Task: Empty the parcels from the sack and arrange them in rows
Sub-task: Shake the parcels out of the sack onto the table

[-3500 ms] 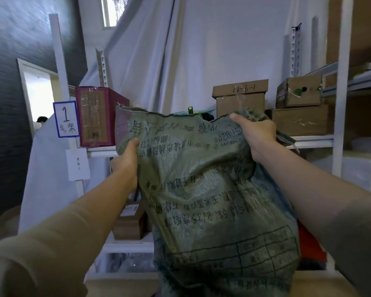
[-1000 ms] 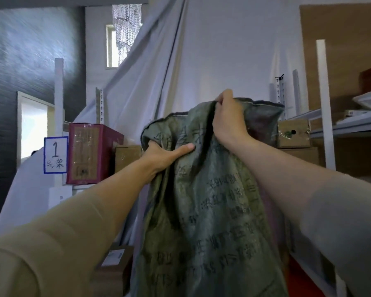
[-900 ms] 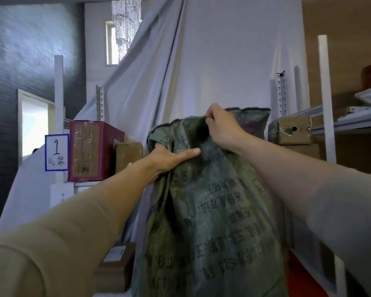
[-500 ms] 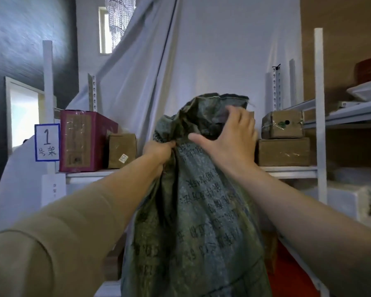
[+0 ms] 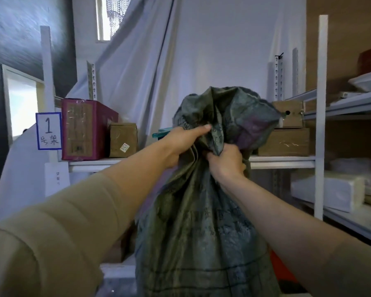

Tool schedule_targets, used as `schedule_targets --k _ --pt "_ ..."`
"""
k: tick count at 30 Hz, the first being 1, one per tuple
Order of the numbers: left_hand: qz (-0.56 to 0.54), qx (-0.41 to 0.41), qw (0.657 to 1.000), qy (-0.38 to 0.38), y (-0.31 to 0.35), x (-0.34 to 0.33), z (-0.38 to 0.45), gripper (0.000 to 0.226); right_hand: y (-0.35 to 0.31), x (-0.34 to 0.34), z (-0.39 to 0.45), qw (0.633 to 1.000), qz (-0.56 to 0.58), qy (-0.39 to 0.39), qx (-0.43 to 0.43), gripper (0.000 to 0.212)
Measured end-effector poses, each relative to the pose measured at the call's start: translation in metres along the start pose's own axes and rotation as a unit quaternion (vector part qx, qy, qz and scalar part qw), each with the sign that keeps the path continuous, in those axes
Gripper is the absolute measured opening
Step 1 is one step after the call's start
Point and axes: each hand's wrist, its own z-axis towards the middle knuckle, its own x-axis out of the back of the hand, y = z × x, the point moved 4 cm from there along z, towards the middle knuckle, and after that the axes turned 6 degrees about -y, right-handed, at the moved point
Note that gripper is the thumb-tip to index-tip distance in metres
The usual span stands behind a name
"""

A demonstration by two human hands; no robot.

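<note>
A grey-green woven sack [image 5: 201, 228] with black printed characters hangs upright in front of me, its top bunched into a neck. My left hand [image 5: 182, 144] grips the gathered neck from the left, thumb across the fabric. My right hand [image 5: 226, 162] is clenched around the same neck just below and to the right. The loose mouth of the sack [image 5: 229, 108] flops above both hands. What is inside the sack is hidden.
A white metal shelf [image 5: 283, 162] stands behind the sack. On it sit a dark red box [image 5: 85, 129], a small brown carton [image 5: 122, 139], and two stacked brown cartons [image 5: 285, 142] on the right. A "1" label [image 5: 48, 131] hangs on the left post. White packages [image 5: 328, 192] lie lower right.
My right hand left the sack's upper edge, pressed open on the fabric, then closed around the bunched neck. The sack's wide mouth has been gathered narrow and sits lower.
</note>
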Motion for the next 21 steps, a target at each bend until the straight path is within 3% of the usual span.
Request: schedule_targets --k 1,3,5,7,10,13,18,21 --pt "0.105 -0.035 0.993 0.028 -0.004 0.009 -0.004 0.09 -0.005 0.005 -0.001 1.0 -0.012 0.017 -0.005 0.003" --pt "0.294 -0.099 0.943 0.118 -0.014 0.026 -0.019 0.113 -0.015 0.017 0.003 0.999 -0.027 0.041 -0.008 0.028" --pt "0.371 -0.117 0.905 0.172 -0.026 0.035 -0.042 0.115 -0.021 0.027 0.009 0.998 -0.038 0.054 -0.004 0.038" --pt "0.374 -0.083 0.916 0.123 -0.043 0.032 -0.058 0.118 -0.025 0.028 0.011 0.999 -0.002 0.043 -0.004 0.031" --pt "0.288 -0.029 0.957 0.012 -0.065 0.014 -0.062 0.099 -0.026 0.018 0.008 0.997 0.076 0.022 -0.01 0.012" --pt "0.331 -0.012 0.943 0.014 -0.068 0.002 -0.052 0.092 -0.028 0.007 0.01 0.991 0.137 -0.013 0.0 0.006" --pt "0.273 0.005 0.957 0.098 -0.079 0.006 -0.03 0.03 -0.029 0.009 -0.003 0.984 0.148 -0.098 0.005 0.034" --pt "0.22 0.032 0.964 0.145 -0.085 0.01 -0.025 0.021 -0.016 0.013 -0.016 0.986 0.103 -0.132 0.006 0.066"
